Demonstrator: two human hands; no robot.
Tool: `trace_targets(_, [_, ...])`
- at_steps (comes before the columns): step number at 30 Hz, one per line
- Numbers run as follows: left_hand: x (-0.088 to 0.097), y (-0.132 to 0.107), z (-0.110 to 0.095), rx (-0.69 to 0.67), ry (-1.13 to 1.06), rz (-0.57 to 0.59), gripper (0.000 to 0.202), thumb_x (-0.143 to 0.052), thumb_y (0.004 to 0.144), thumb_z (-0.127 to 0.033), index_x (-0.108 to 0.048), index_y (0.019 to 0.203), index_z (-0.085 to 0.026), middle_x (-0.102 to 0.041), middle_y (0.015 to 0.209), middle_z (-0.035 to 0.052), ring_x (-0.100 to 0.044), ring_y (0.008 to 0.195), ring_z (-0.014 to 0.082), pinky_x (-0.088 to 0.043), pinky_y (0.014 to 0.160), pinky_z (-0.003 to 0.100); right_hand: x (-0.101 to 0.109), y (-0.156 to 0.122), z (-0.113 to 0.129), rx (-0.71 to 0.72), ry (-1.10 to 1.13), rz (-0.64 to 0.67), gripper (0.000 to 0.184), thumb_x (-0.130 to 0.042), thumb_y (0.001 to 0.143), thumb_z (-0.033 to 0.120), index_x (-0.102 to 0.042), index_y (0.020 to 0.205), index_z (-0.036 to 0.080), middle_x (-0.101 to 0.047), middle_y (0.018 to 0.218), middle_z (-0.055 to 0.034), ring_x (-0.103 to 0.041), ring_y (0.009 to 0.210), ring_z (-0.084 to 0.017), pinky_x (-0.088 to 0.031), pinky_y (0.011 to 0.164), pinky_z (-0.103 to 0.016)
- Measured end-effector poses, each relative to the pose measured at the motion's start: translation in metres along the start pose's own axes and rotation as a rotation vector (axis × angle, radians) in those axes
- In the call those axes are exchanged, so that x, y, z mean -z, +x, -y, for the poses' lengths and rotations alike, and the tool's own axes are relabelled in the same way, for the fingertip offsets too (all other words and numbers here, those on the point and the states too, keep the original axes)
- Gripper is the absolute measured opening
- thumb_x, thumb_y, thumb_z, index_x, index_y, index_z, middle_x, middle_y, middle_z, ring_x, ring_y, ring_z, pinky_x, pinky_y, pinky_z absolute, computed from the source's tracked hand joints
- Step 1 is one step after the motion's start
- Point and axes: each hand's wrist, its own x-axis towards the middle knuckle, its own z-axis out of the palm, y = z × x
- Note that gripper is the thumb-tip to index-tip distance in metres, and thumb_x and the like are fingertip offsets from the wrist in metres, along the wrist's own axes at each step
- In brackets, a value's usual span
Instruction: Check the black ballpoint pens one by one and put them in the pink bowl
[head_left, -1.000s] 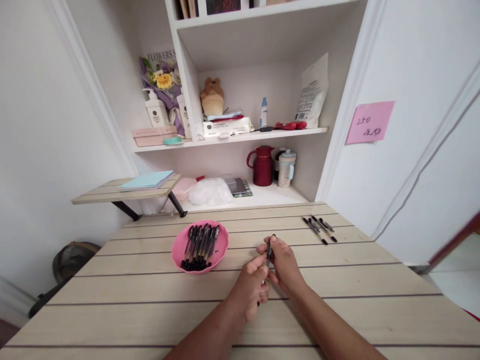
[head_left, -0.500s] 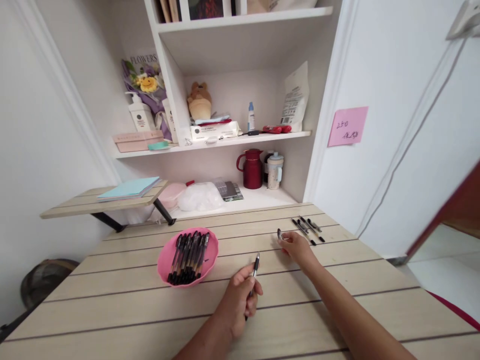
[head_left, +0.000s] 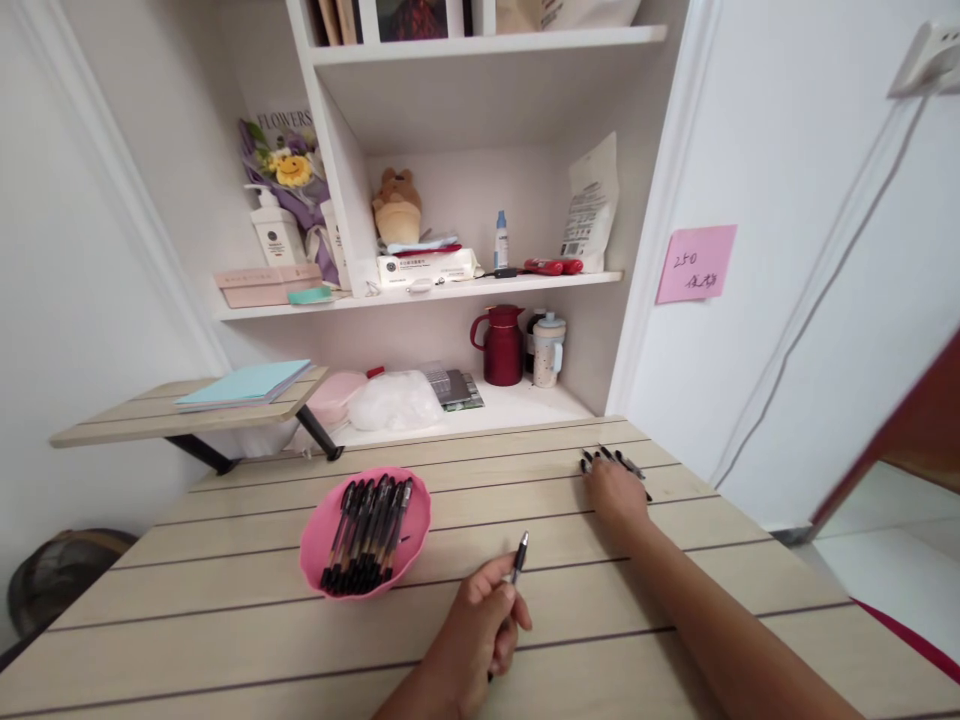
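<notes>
My left hand point(head_left: 484, 625) is closed around a black pen point(head_left: 520, 560), whose pointed silvery end sticks up past the fingers. At the right, my right hand point(head_left: 616, 492) reaches over a group of slim black-and-clear pens point(head_left: 630, 465) lying on the table. Its fingertips are hidden behind the hand, so what they grip does not show. To the left of my left hand, a pink scalloped bowl point(head_left: 421, 535) holds a row of several black-capped pens point(head_left: 367, 535).
The slatted wooden table point(head_left: 300, 650) meets a white shelf unit with a red jug point(head_left: 502, 345) and a pale cup point(head_left: 549, 350). A small raised stand point(head_left: 97, 425) with blue paper point(head_left: 247, 383) is at the back left. A pink note point(head_left: 696, 263) is on the wall.
My right hand has moved right, from above the bare table with a small black-ended piece in its fingers, to over the loose pens. My left hand keeps its pen. The view has shifted slightly.
</notes>
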Motion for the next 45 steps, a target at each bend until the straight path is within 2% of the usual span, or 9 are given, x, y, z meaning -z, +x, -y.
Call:
trace_targets(5, [0.001,0.0,0.0,-0.012,-0.015,0.012,0.048,-0.053,0.075,-0.031,-0.042,0.12,-0.016,-0.052,0.065,-0.0028,-0.025,0.032,0.0004,-0.01,0.032,0.018,0.01,-0.009,0.007,0.019,0.063,-0.02,0.026,-0.041,0.081,0.025,-0.059,0.089,0.008,-0.056,0.102,-0.0243,-0.057,0.088,-0.03,-0.04,0.069,-0.039])
trace_targets(10, [-0.001,0.002,-0.001,-0.06,-0.058,-0.031,0.041,-0.055,0.074,-0.034,-0.047,0.111,-0.017,-0.053,0.068,-0.0024,-0.028,0.034,-0.0002,-0.013,0.033,0.017,0.01,-0.061,0.038,0.097,0.286,0.128,0.037,-0.034,0.085,0.039,-0.061,0.076,0.015,-0.063,0.073,-0.0093,-0.058,0.065,-0.017,-0.041,0.056,-0.027])
trace_targets(13, [-0.003,0.005,0.001,-0.087,-0.067,-0.035,0.038,-0.055,0.074,-0.035,-0.048,0.107,-0.017,-0.053,0.069,-0.0025,-0.03,0.034,-0.0001,-0.016,0.033,0.016,0.006,-0.102,0.061,0.099,0.864,0.442,0.042,-0.034,0.083,0.049,-0.06,0.078,0.016,-0.061,0.067,-0.0044,-0.052,0.052,-0.011,-0.037,0.048,-0.023])
trace_targets(16, [-0.003,0.007,0.003,-0.108,-0.06,-0.035,0.037,-0.056,0.073,-0.034,-0.048,0.105,-0.017,-0.053,0.068,-0.0028,-0.032,0.035,0.0002,-0.018,0.033,0.016,0.004,-0.125,0.075,0.012,1.188,0.467,0.034,-0.058,0.069,0.049,-0.055,0.063,0.016,-0.054,0.053,0.0006,-0.043,0.046,-0.008,-0.032,0.046,-0.022])
trace_targets(21, [-0.001,0.006,0.005,-0.073,-0.095,-0.064,0.039,-0.058,0.071,-0.036,-0.046,0.103,-0.018,-0.052,0.064,-0.0048,-0.027,0.032,-0.0004,-0.012,0.033,0.016,0.002,-0.127,0.08,-0.12,1.339,0.428,0.032,-0.071,0.056,0.044,-0.059,0.061,0.015,-0.056,0.054,0.0006,-0.041,0.047,-0.008,-0.031,0.047,-0.022])
trace_targets(25, [0.001,0.006,0.004,-0.031,-0.138,-0.025,0.037,-0.059,0.07,-0.038,-0.046,0.1,-0.02,-0.05,0.062,-0.006,-0.025,0.032,-0.0011,-0.009,0.034,0.016,0.004,-0.128,0.079,-0.133,1.468,0.569,0.037,-0.068,0.059,0.049,-0.063,0.074,0.015,-0.063,0.071,-0.0041,-0.053,0.059,-0.013,-0.038,0.054,-0.024])
trace_targets(30, [0.001,0.005,0.003,-0.033,-0.111,-0.013,0.038,-0.058,0.071,-0.036,-0.045,0.102,-0.019,-0.05,0.062,-0.0061,-0.024,0.032,-0.0008,-0.01,0.034,0.016,0.007,-0.131,0.08,-0.091,1.457,0.603,0.033,-0.071,0.058,0.045,-0.057,0.057,0.015,-0.058,0.054,-0.0005,-0.048,0.048,-0.01,-0.036,0.05,-0.024])
trace_targets(33, [0.0,0.005,0.002,-0.02,-0.119,-0.015,0.039,-0.059,0.07,-0.038,-0.046,0.102,-0.02,-0.049,0.062,-0.0065,-0.022,0.032,-0.0011,-0.01,0.034,0.016,0.007,-0.131,0.079,-0.105,1.551,0.683,0.033,-0.068,0.061,0.046,-0.063,0.075,0.017,-0.064,0.07,-0.0039,-0.056,0.063,-0.015,-0.042,0.059,-0.027])
trace_targets(45, [-0.002,0.004,-0.001,0.035,-0.119,-0.032,0.04,-0.06,0.069,-0.037,-0.045,0.103,-0.02,-0.048,0.062,-0.0063,-0.021,0.033,-0.0014,-0.007,0.036,0.016,0.001,-0.127,0.074,-0.164,1.59,0.667,0.031,-0.069,0.061,0.045,-0.06,0.066,0.016,-0.062,0.064,-0.0022,-0.054,0.057,-0.013,-0.041,0.059,-0.027])
